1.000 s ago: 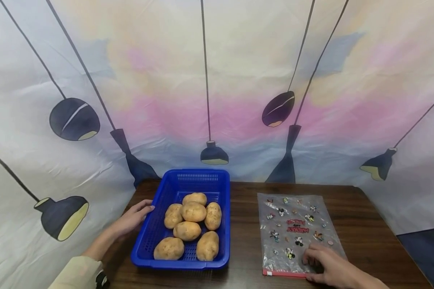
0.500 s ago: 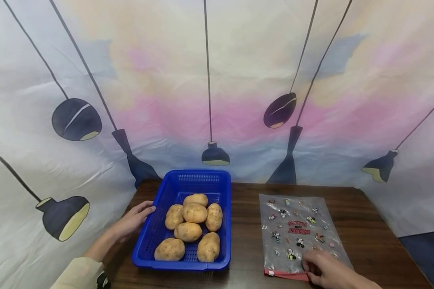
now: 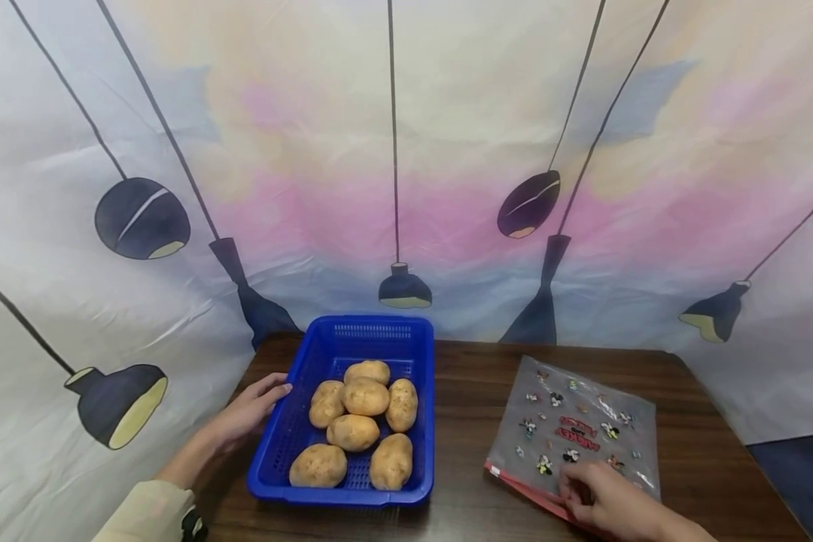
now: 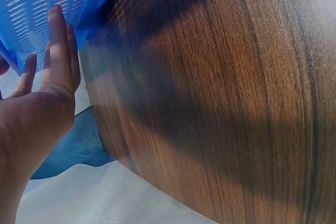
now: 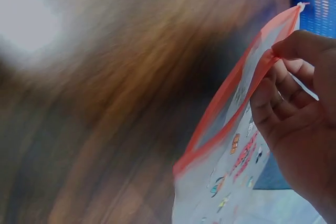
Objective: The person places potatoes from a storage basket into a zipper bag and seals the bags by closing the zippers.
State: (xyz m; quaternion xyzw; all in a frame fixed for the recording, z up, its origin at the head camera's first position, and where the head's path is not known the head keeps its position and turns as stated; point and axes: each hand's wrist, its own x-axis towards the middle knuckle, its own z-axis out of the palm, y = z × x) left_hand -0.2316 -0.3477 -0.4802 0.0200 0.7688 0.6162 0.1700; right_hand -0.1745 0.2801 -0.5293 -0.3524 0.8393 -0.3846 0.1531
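Observation:
A clear zip bag (image 3: 538,421) printed with cartoon figures lies at the right, its red zip edge (image 5: 210,148) toward the person. My right hand (image 3: 610,493) pinches that edge between thumb and finger. In the right wrist view the two red lips stand apart, so the bag's mouth gapes, with a white slider (image 5: 301,7) at one end. To the left is a blue perforated basket (image 3: 339,494) holding several potatoes (image 3: 366,397). My left hand (image 3: 247,410) rests against the basket's left side; in the left wrist view its fingers (image 4: 60,51) look fairly straight.
Everything stands on a dark wood-grain table (image 3: 464,421), whose left edge runs close to the left forearm. Behind hangs a cloth backdrop (image 3: 312,150) printed with lamps. Bare table lies between basket and bag.
My right hand has lifted the bag's red edge and turned the bag, its far end swinging right and its slider corner moving up and left. The basket, potatoes and left hand stay put.

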